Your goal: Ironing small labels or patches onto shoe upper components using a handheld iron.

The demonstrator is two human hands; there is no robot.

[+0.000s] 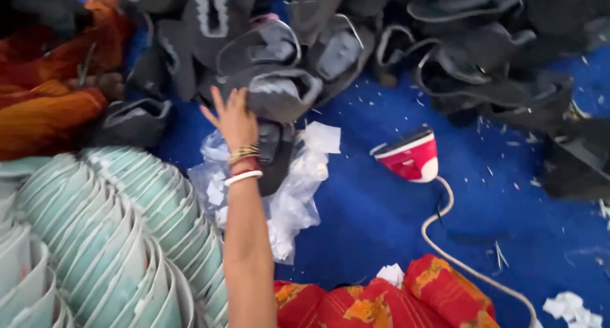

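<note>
My left hand [232, 117], with bangles at the wrist, is stretched out over a pile of grey shoe uppers [279, 89]. Its fingers are spread and rest against the edge of one grey upper; I see no grip on it. A darker upper [274, 157] lies just under the wrist on a crumpled clear plastic bag [293, 204] with white paper scraps. My right hand is out of view. The picture is blurred by motion.
Rows of stacked pale green curved pieces [95, 239] fill the lower left. A red and white clothes iron [413, 156] with a beige cord [445, 242] sits on the blue sheet [381, 213]. Another person in orange cloth [44, 105] sits at the left. My red-orange garment [381, 299] is below.
</note>
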